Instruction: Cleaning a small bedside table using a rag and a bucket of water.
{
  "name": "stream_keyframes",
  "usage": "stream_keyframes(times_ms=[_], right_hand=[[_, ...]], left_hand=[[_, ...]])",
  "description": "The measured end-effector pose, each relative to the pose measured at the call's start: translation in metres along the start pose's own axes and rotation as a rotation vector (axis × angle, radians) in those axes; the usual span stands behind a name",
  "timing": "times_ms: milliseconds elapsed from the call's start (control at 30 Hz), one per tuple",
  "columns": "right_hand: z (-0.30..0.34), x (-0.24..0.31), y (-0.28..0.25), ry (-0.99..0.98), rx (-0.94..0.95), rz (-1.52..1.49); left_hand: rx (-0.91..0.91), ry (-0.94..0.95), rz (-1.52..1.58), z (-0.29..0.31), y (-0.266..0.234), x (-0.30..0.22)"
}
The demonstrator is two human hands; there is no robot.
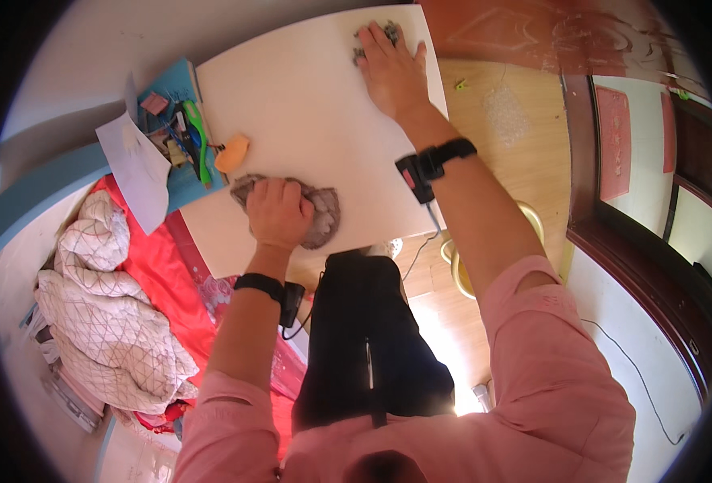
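Note:
My left hand [278,212], its fingers curled, presses down on a fuzzy grey cloth [325,217] at the near edge of a white tabletop [316,105]. The cloth spreads out to both sides of the hand. At the far right corner of the table, my right hand [390,72] lies with fingers stretched over a small dark grey-green crumpled thing [390,32]. Only bits of that thing show around the fingertips, so its kind is unclear. Each wrist wears a black strap with a small cabled device.
On the table's left side stands a blue open box [181,84] with pens and a green-handled tool [197,133]. An orange piece [232,154] lies beside it. A patterned quilt [115,322] on red bedding is at the left. A gold-rimmed round object [457,274] stands below right.

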State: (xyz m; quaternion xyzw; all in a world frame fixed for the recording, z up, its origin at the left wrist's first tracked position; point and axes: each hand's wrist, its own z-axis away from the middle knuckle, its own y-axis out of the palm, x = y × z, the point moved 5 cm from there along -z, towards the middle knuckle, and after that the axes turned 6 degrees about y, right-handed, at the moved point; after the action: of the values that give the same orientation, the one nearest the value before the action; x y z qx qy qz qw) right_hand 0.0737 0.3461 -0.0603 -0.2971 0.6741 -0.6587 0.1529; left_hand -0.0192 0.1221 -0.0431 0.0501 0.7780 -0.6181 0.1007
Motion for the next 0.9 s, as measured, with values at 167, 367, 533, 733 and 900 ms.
stream_keyframes(times_ms=[167,367,533,733,900], right_hand=[[0.144,0.027,0.012,0.103,0.311,-0.035],[0.027,0.027,0.007,0.087,0.042,-0.031],[0.006,0.024,0.016,0.152,0.004,-0.028],[0.102,0.040,0.006,0.121,0.247,-0.078],[-0.009,0.050,0.013,0.123,-0.006,-0.104]], left_hand=[[0.029,-0.046,-0.015,0.013,0.001,0.012],[-0.002,-0.026,0.009,0.001,-0.002,0.005],[0.008,-0.038,0.022,0.007,0.009,0.007],[-0.004,-0.047,0.028,0.006,-0.002,0.011],[-0.003,-0.029,0.012,0.002,0.010,0.008]])
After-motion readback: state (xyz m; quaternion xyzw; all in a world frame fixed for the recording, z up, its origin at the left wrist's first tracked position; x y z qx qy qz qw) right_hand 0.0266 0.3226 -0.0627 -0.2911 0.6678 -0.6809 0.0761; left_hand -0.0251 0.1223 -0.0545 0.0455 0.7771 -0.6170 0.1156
